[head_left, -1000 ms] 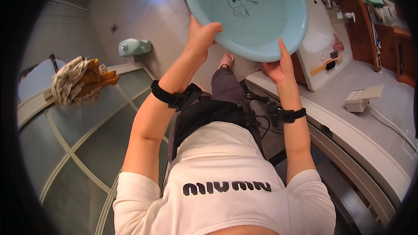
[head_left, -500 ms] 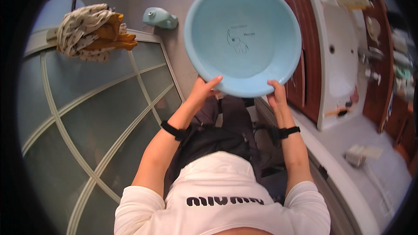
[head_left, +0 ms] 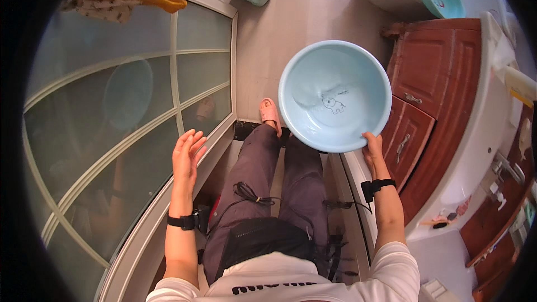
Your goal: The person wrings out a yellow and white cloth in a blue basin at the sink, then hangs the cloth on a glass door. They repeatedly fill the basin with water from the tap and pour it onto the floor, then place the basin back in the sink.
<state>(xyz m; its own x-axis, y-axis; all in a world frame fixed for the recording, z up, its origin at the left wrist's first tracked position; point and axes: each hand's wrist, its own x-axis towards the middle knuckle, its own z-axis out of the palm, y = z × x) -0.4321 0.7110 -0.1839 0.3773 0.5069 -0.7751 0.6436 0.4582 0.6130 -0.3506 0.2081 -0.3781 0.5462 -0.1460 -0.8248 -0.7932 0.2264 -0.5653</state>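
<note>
A round, pale blue plastic basin (head_left: 334,95) hangs over the floor ahead of the knees, beside a red-brown cabinet (head_left: 417,112). The right hand (head_left: 372,146) pinches its near rim. The left hand (head_left: 187,154), fingers spread and empty, hovers well apart to the left.

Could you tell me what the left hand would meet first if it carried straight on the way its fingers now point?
The left hand is open and empty, fingers pointing forward and a little right. Going straight on, it would probably meet the white frame of the glass partition first, though depth is hard to judge here. The light blue basin lies well off that line.
</note>
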